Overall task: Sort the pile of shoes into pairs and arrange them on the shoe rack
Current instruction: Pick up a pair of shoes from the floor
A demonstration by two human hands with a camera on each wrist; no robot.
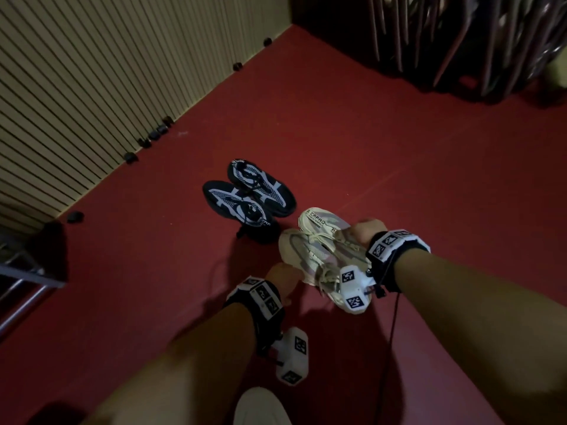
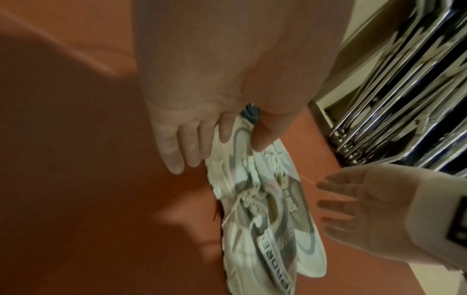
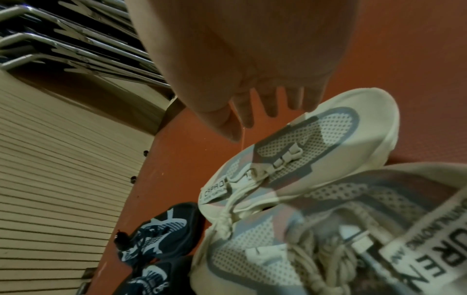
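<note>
Red floor (image 1: 399, 148) across most of the head view, slatted wall (image 1: 92, 87) at upper left, stacked metal chairs (image 1: 460, 41) at upper right. At the left edge, a metal frame (image 1: 27, 271), probably the shoe rack, though too dark to be sure. Centre frame, on the floor: dark pair (image 1: 248, 194), side by side and touching. Just lower right of it, cream pair (image 1: 310, 240), one shoe lapped over the other, between both hands. Left hand (image 1: 283, 280) pinching the edge of one cream shoe between thumb and forefinger, other fingers straight. Right hand (image 1: 365, 233) over the far shoe, fingers loosely spread in the wrist views; thin lace strand (image 3: 243, 137) running up to thumb and forefinger, impossible to tell whether actually gripped. Likely step: gathering the cream pair for the rack. Better done by hooking fingers inside both collars, keeping toes level and soles together, tucking loose laces clear, then carrying towards the left edge without brushing the dark pair.
</note>
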